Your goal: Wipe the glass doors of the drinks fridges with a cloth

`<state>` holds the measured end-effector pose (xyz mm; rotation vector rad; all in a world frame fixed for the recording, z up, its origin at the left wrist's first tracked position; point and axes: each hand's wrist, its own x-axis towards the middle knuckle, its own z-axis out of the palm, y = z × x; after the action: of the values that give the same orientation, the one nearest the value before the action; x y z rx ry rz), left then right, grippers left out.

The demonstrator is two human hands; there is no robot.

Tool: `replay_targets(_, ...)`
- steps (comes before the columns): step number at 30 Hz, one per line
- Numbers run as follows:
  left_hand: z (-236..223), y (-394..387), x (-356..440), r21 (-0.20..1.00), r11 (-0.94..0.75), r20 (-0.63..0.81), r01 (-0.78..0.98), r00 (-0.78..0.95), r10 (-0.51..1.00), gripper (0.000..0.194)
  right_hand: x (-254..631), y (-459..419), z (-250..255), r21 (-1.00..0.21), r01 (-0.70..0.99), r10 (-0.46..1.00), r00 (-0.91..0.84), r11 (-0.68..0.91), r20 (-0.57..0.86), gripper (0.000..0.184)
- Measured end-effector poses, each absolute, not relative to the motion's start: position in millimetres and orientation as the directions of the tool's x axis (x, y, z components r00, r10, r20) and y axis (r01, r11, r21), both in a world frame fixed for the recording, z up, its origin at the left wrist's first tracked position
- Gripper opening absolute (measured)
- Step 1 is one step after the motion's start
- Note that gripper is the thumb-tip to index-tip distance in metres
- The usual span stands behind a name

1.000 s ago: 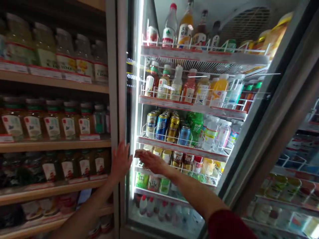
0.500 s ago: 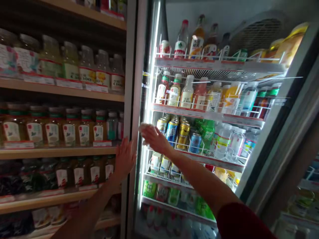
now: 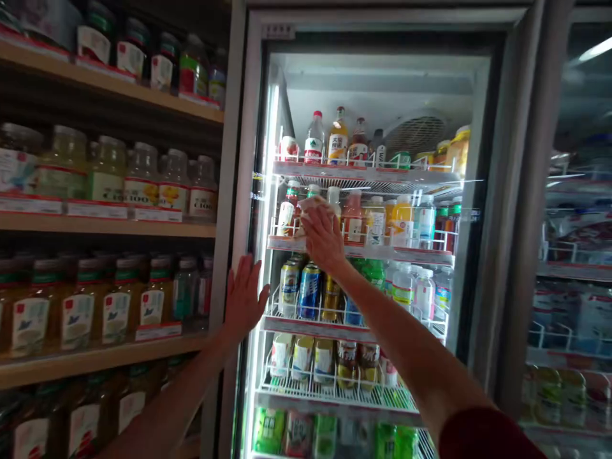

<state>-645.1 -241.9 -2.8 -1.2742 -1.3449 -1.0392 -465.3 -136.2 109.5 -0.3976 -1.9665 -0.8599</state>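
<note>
A pale cloth [image 3: 313, 204] is under the fingers of my right hand [image 3: 326, 241], which presses it against the glass door [image 3: 363, 73] of a lit drinks fridge. Behind the glass at that height stands a row of juice bottles [image 3: 375, 220]. To the left, my left hand [image 3: 245, 298] rests with fingers spread on the silver door frame [image 3: 229, 220], holding nothing. My right arm crosses in front of the canned drinks [image 3: 310, 292].
Wooden shelves [image 3: 105, 220] with jars and bottles stand close on the left. Another fridge [image 3: 568, 268] with stocked shelves is at the right. Inside the lit fridge, wire racks [image 3: 329, 389] hold cans and bottles.
My right hand has moved with the cloth from the door's left edge up and right across the glass. My left hand stays by the frame. The view has shifted upward, showing the door's top.
</note>
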Motion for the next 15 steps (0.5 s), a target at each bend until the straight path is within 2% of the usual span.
replay_targets(2, 12, -237, -637, -0.063, 0.052, 0.989, 0.997, 0.055, 0.137, 0.056, -456, -137, 105, 0.461, 0.555, -0.095, -0.563, 0.692, 0.821, 0.054)
replay_targets(5, 33, -231, -626, -0.092, 0.015, 0.990, 0.996, 0.090, 0.106, 0.055, -442, -134, 86, 0.692, 0.328, -0.230, -0.779, 0.643, 0.583, 0.054)
replay_targets(6, 39, -229, -623, -0.099, 0.007, 0.990, 0.995, 0.098, 0.098, 0.055, -435, -131, 87, 0.725, 0.296, -0.246, -0.805, 0.622, 0.540, 0.054)
replay_targets(7, 46, -227, -620, -0.106, 0.001, 0.990, 0.994, 0.105, 0.091, 0.055, -427, -127, 95, 0.724, 0.325, -0.236, -0.797, 0.608, 0.556, 0.054)
replay_targets(9, 59, -223, -613, -0.121, -0.006, 0.989, 0.993, 0.121, 0.082, 0.054, -408, -119, 126, 0.597, 0.536, -0.153, -0.655, 0.597, 0.740, 0.053)
replay_targets(11, 71, -220, -605, -0.138, -0.013, 0.987, 0.990, 0.139, 0.079, 0.053, -385, -112, 157, 0.343, 0.745, -0.059, -0.379, 0.572, 0.923, 0.052)
replay_targets(13, 81, -215, -600, -0.148, -0.023, 0.986, 0.989, 0.149, 0.079, 0.051, -363, -107, 169, 0.164, 0.827, -0.033, -0.174, 0.539, 0.984, 0.051)
replay_targets(14, 86, -213, -598, -0.143, -0.027, 0.986, 0.989, 0.145, 0.084, 0.051, -352, -105, 166, 0.160, 0.833, -0.047, -0.160, 0.529, 0.986, 0.051)
replay_targets(15, 91, -211, -598, -0.132, -0.029, 0.987, 0.991, 0.134, 0.090, 0.050, -342, -103, 157, 0.232, 0.818, -0.074, -0.227, 0.527, 0.971, 0.051)
